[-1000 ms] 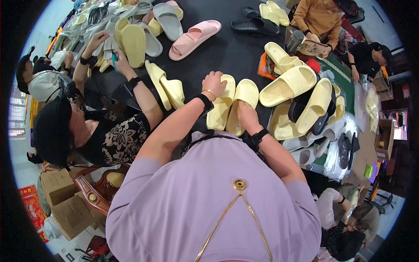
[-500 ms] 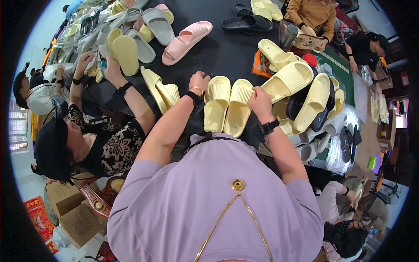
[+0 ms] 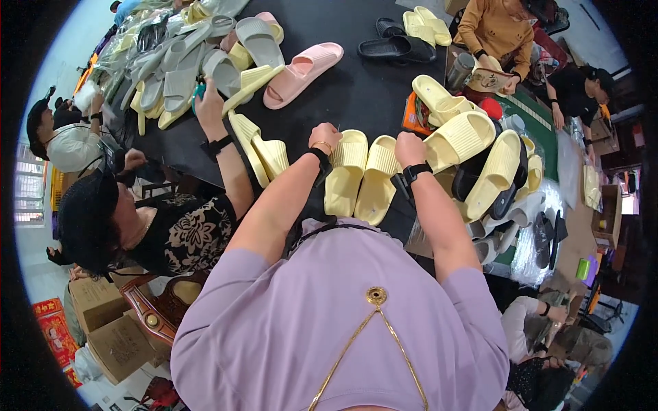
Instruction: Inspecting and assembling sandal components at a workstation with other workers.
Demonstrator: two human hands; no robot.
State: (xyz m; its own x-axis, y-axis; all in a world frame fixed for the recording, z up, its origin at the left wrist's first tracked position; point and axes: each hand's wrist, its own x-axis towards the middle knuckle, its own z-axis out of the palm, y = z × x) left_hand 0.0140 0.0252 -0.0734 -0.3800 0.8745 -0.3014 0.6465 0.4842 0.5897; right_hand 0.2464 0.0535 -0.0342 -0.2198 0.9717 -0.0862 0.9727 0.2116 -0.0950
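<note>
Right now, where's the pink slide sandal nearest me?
In the head view, the pink slide sandal lies upper left of centre on the black tabletop, beyond your left hand and right of a gray slide.

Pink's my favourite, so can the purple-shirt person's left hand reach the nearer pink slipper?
Probably yes: only black tabletop shows between the left hand and the nearer pink slipper.
</note>
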